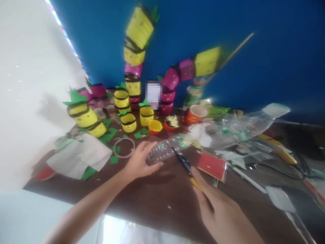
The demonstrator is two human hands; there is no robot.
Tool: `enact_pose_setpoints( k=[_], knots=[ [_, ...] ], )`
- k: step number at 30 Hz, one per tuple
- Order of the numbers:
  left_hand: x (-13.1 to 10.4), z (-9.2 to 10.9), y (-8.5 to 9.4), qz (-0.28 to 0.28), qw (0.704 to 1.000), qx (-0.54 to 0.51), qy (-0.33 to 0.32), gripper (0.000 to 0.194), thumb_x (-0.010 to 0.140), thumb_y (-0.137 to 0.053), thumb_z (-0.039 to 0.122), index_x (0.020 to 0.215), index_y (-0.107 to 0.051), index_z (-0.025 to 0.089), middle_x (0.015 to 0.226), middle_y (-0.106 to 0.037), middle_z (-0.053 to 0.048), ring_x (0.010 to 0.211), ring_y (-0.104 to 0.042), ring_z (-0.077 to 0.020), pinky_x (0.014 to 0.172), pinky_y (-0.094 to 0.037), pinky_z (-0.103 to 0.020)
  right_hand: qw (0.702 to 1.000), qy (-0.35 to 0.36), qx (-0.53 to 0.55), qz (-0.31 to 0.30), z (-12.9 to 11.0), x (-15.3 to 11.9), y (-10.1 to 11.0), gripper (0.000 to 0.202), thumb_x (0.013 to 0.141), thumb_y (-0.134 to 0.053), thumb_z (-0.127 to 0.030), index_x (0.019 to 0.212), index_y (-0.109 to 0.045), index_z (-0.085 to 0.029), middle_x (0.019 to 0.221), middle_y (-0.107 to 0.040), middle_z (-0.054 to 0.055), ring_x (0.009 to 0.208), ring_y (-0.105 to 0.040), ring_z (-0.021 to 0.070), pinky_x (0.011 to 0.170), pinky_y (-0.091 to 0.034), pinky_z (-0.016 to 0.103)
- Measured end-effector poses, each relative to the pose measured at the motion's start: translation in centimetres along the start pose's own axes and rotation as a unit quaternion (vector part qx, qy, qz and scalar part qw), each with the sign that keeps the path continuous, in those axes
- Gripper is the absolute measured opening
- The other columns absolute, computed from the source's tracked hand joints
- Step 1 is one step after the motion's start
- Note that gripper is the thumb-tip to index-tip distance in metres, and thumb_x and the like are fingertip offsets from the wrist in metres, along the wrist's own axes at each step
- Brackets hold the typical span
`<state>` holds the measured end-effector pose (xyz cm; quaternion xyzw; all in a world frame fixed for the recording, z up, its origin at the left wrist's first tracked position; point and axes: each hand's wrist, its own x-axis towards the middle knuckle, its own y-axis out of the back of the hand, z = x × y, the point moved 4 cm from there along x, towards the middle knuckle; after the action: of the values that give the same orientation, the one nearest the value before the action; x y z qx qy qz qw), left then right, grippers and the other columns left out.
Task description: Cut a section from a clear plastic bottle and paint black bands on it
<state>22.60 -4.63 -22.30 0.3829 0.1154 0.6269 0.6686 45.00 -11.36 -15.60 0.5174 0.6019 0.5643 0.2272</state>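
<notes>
A clear plastic bottle piece (162, 150) lies on its side over the brown table (152, 203). My left hand (141, 161) grips its left end between thumb and fingers. In my right hand (215, 206) is a cutting tool (185, 162) with a dark front part and a yellow-orange handle. Its tip touches or nearly touches the bottle piece's right part; blur hides the exact contact. A clear plastic ring (124, 147) rests just left of my left hand. To the right of the tool lies a red square (212, 166).
Yellow and magenta cups with faces stand stacked along the blue wall (101, 40), two stacks leaning. White paper (81, 154) and green scraps (109, 135) lie left. At right are a large clear bottle (251, 123), a glue gun (278, 149) and a red cup (194, 115).
</notes>
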Motion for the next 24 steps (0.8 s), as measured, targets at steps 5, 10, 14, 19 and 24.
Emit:
enact_pose_setpoints(
  k=[5,10,14,19,24],
  knots=[
    [-0.2,0.1,-0.3,0.013,1.0,-0.003,-0.008,0.064,0.076,-0.066,0.044,0.134,-0.045,0.024,0.116,-0.058,-0.011,0.104,-0.06,-0.0241,0.09,-0.051,-0.038,1.0,0.004,-0.011,-0.019,-0.1,0.3,0.3,0.045,0.091,-0.042,-0.023,0.135,-0.051,-0.018,0.082,-0.075,0.008,0.049,-0.067,0.0158,0.042,-0.052,0.02],
    [-0.1,-0.1,-0.3,0.019,1.0,-0.007,-0.006,0.063,0.075,-0.067,0.044,0.132,-0.047,0.024,0.113,-0.059,-0.01,0.1,-0.062,-0.023,0.086,-0.053,-0.036,1.0,0.016,-0.019,-0.01,-0.1,0.2,0.3,0.047,0.091,-0.041,-0.024,0.137,-0.047,-0.019,0.082,-0.076,0.007,0.048,-0.067,0.0166,0.038,-0.051,0.021],
    [0.0,0.0,-0.1,0.029,0.999,-0.011,-0.01,0.062,0.074,-0.068,0.042,0.13,-0.049,0.023,0.11,-0.06,-0.01,0.098,-0.063,-0.022,0.086,-0.053,-0.036,1.0,0.018,-0.021,-0.008,-0.2,0.0,0.4,0.046,0.092,-0.04,-0.025,0.136,-0.049,-0.018,0.081,-0.076,0.006,0.05,-0.068,0.0169,0.039,-0.051,0.021],
    [0.2,0.0,0.1,0.035,0.999,-0.018,-0.011,0.059,0.074,-0.069,0.04,0.128,-0.052,0.022,0.109,-0.063,-0.01,0.097,-0.063,-0.0216,0.086,-0.053,-0.037,1.0,0.007,-0.02,-0.008,-0.3,-0.3,0.5,0.042,0.092,-0.042,-0.025,0.131,-0.053,-0.017,0.083,-0.076,0.007,0.052,-0.069,0.0169,0.04,-0.051,0.02],
    [0.7,-0.8,0.3,0.037,0.999,-0.01,0.021,0.06,0.072,-0.071,0.042,0.125,-0.055,0.019,0.11,-0.066,-0.011,0.101,-0.063,-0.0255,0.09,-0.052,-0.041,0.998,0.007,-0.007,-0.059,0.4,-0.7,-0.9,0.038,0.09,-0.043,-0.022,0.124,-0.06,-0.018,0.079,-0.076,0.005,0.056,-0.07,0.0175,0.043,-0.053,0.02]
  ],
)
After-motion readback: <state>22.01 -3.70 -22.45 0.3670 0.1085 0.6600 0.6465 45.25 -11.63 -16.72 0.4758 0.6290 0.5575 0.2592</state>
